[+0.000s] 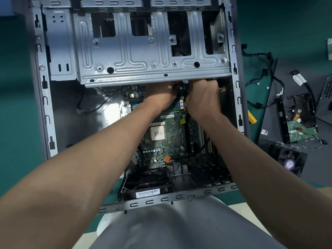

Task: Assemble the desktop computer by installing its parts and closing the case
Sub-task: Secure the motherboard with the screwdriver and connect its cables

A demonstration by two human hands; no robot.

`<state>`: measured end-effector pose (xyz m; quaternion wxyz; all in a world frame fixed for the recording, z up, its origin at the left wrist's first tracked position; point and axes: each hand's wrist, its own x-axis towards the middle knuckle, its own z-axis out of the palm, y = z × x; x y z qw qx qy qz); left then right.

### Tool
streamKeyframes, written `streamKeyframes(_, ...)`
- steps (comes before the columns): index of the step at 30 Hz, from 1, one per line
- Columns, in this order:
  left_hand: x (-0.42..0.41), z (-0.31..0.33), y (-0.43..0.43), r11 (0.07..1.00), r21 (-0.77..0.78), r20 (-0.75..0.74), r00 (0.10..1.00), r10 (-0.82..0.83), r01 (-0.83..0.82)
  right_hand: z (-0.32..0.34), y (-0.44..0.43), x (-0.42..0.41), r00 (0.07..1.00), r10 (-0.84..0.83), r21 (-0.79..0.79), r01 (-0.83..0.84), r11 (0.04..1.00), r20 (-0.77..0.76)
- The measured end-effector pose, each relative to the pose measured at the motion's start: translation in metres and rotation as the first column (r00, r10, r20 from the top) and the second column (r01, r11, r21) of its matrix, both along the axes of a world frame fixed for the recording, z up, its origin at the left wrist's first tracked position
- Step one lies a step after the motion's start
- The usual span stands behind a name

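Because the grey steel drive cage overhangs,
left hand and right hand both grip 1 black plug, likely seating it.

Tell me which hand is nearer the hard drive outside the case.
Right. The right hand, inside the case, is closer to the hard drive; the left hand lies beyond it.

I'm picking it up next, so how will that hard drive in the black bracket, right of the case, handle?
The hard drive looks rigid and probably heavy for its size. Its green circuit board faces up uncovered, so likely fragile; grip the black bracket edges. The thin wires trailing from it may drag or snag.
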<state>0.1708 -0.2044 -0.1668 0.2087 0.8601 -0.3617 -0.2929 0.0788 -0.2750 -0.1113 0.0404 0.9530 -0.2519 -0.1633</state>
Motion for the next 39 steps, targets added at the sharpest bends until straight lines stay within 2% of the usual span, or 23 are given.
streamKeyframes(2, 0.0, -0.001, 0.001, 0.999, -0.024, 0.028, 0.999, 0.032, -0.032, 0.005, 0.001, 0.004, 0.995, 0.03, -0.068, -0.037, 0.997, -0.097)
streamKeyframes(4, -0.001, -0.003, 0.002, 0.998, -0.045, 0.049, 0.998, 0.04, -0.038, 0.005, -0.003, 0.008, 0.997, 0.017, -0.082, -0.023, 0.996, -0.079)
streamKeyframes(6, -0.002, -0.005, 0.002, 0.996, -0.068, 0.027, 0.998, 0.061, -0.059, 0.004, -0.006, 0.013, 0.999, -0.04, 0.024, 0.04, 0.999, -0.023)
streamKeyframes(9, -0.004, -0.004, 0.001, 0.992, -0.08, -0.014, 0.995, 0.096, -0.097, 0.008, -0.006, 0.016, 0.994, -0.09, 0.131, 0.097, 0.987, -0.056)
streamKeyframes(12, -0.005, -0.002, 0.004, 0.991, -0.086, 0.001, 0.995, 0.103, -0.102, 0.012, -0.007, 0.017, 0.995, -0.043, 0.165, 0.059, 0.984, -0.095)
streamKeyframes(14, -0.008, -0.002, 0.006, 0.989, -0.073, -0.004, 0.991, 0.131, -0.131, 0.014, -0.009, 0.019, 0.99, -0.068, 0.192, 0.091, 0.977, -0.123)
streamKeyframes(17, -0.01, -0.002, 0.009, 0.984, -0.013, -0.066, 0.982, 0.179, -0.18, 0.016, -0.015, 0.022, 0.983, -0.083, 0.219, 0.119, 0.968, -0.165)
streamKeyframes(21, -0.009, 0.002, 0.012, 0.993, -0.052, -0.005, 0.994, 0.105, -0.105, 0.019, -0.021, 0.026, 0.984, -0.046, 0.263, 0.091, 0.96, -0.173)
streamKeyframes(24, -0.011, 0.004, 0.017, 0.998, -0.012, -0.045, 0.997, 0.057, -0.057, 0.019, -0.022, 0.025, 0.984, -0.039, 0.249, 0.082, 0.965, -0.172)
streamKeyframes(28, -0.016, 0.002, 0.028, 1.0, 0.022, 0.008, 1.0, 0.016, -0.016, 0.02, -0.02, 0.023, 0.989, -0.031, 0.236, 0.066, 0.969, -0.148)
streamKeyframes(31, -0.02, 0.002, 0.034, 1.0, -0.008, 0.051, 0.999, 0.007, -0.007, 0.02, -0.019, 0.022, 0.991, -0.036, 0.232, 0.066, 0.971, -0.131)
streamKeyframes(39, -0.032, 0.005, 0.054, 0.999, -0.037, 0.274, 0.961, -0.025, 0.036, 0.022, -0.017, 0.021, 0.993, -0.038, 0.212, 0.061, 0.975, -0.112)
